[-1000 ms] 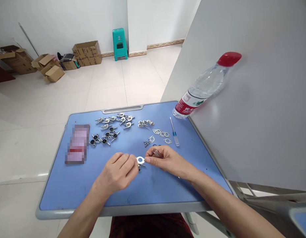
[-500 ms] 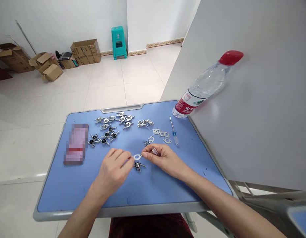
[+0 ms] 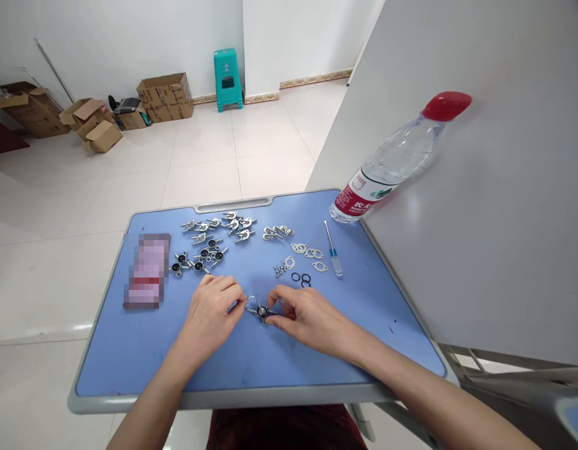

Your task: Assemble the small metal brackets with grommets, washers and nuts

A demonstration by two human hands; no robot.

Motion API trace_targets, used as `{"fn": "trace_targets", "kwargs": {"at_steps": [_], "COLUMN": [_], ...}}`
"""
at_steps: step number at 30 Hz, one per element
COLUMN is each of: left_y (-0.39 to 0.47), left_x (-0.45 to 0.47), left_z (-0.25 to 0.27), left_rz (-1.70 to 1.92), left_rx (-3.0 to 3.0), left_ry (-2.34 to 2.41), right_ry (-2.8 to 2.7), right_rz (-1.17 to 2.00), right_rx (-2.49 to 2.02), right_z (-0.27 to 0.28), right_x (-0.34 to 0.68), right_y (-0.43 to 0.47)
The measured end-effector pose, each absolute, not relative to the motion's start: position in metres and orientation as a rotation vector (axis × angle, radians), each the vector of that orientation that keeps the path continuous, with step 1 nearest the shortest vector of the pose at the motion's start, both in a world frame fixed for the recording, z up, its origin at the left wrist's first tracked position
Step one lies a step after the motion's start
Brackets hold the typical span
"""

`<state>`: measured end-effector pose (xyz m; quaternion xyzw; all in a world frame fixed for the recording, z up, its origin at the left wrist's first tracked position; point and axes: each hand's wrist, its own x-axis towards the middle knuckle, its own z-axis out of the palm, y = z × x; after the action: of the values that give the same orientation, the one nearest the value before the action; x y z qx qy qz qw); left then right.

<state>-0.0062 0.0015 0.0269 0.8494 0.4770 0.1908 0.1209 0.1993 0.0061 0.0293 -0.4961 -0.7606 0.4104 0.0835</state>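
My left hand (image 3: 216, 306) is closed, its thumb and fingertips pinching a thin silvery plate (image 3: 252, 298) that is tilted nearly edge-on. Just below the plate, a small metal valve body (image 3: 262, 312) with a dark round centre and side tubes is on the blue table. My right hand (image 3: 302, 315) grips that valve body at its right side between thumb and fingers. Something clear and shiny (image 3: 284, 302) shows inside the right hand's curl, mostly hidden. Beyond the right hand lie black rubber rings (image 3: 306, 279), small screws (image 3: 280, 269) and flat oval plates (image 3: 320, 266).
More valve bodies (image 3: 199, 265) and metal brackets (image 3: 232, 225) are grouped at the back left. Small lever-like metal parts (image 3: 278, 232) sit farther right, near a screwdriver (image 3: 334, 259). A water bottle (image 3: 363, 187) stands at the back right corner; a blurred-out pink object (image 3: 148, 272) lies left.
The right hand has let go of the oval plate and moved down onto the valve body. The left hand now has the plate alone, tilted. Black rings have come into view.
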Motion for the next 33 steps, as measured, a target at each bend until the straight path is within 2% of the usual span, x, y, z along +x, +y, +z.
{"fn": "trace_targets", "kwargs": {"at_steps": [22,33], "left_y": [-0.002,-0.004], "left_x": [-0.004,-0.005], "left_z": [0.032,0.032], "left_rz": [0.536,0.51], "left_rx": [2.369,2.348], "left_ry": [1.353,1.49], "right_ry": [-2.306,-2.403], "right_rz": [1.123,0.838], "right_rx": [-1.464,-1.304], "right_z": [0.018,0.007], "right_x": [0.196,0.192], "right_y": [0.004,-0.008]}}
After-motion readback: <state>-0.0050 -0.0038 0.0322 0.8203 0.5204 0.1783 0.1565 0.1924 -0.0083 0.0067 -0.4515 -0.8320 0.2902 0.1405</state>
